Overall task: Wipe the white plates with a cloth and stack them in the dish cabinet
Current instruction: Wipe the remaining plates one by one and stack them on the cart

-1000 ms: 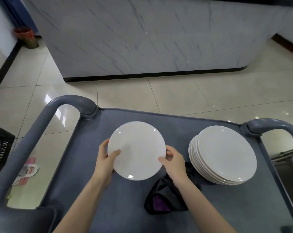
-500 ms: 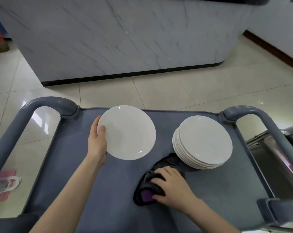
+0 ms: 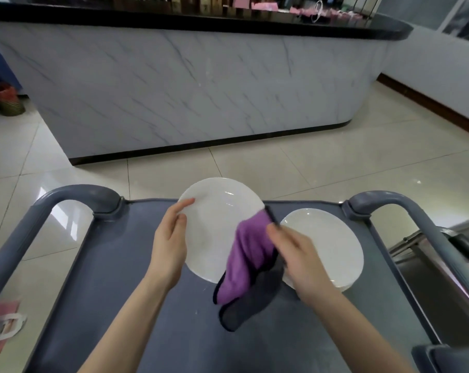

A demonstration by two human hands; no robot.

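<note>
The cloth (image 3: 248,259), which half a second ago is seen bunched on the top of the cart (image 3: 120,278) under the right hand (image 3: 295,251), is now lifted off that surface and laid against the right side of the held plate (image 3: 214,227). Its purple face is turned up and its dark side hangs below. It is gripped by the right hand, with the fingers curled into the fabric. The plate, held in both hands a second ago, is now gripped by the left hand (image 3: 170,243) alone at its left rim. The thumb is laid on the face, while the other fingers are hidden behind. The plate is raised above the middle of the cart and tilted towards the camera, its far rim past the cart's far edge. The stack of plates (image 3: 330,243) is left on the cart's right side. Wiping is judged to be just starting on this plate. Stacking is not yet begun, and no dish cabinet can be made out.
</note>
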